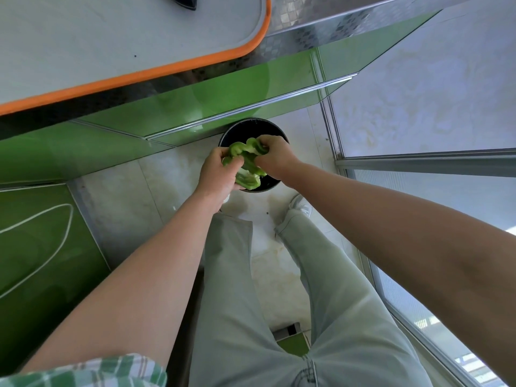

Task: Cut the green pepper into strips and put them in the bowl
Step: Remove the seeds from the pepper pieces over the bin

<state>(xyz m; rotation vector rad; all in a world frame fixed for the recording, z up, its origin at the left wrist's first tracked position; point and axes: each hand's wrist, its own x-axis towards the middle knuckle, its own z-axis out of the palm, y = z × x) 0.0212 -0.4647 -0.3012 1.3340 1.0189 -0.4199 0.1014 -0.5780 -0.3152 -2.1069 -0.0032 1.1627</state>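
Observation:
A split-open green pepper (247,163) hangs between both hands, its pale inside facing up. My left hand (216,173) grips its left side with curled fingers. My right hand (275,156) grips the upper right part, fingers dug into the flesh. Both hands are directly above a round black bin (252,127) standing on the floor by the cabinet. No bowl is in view.
A white cutting board with an orange rim (167,69) lies on the counter at upper left, a dark object at its far edge. Green cabinet doors (223,90) run below the counter. A glass door (418,107) stands at right. My legs and a shoe (300,203) are below.

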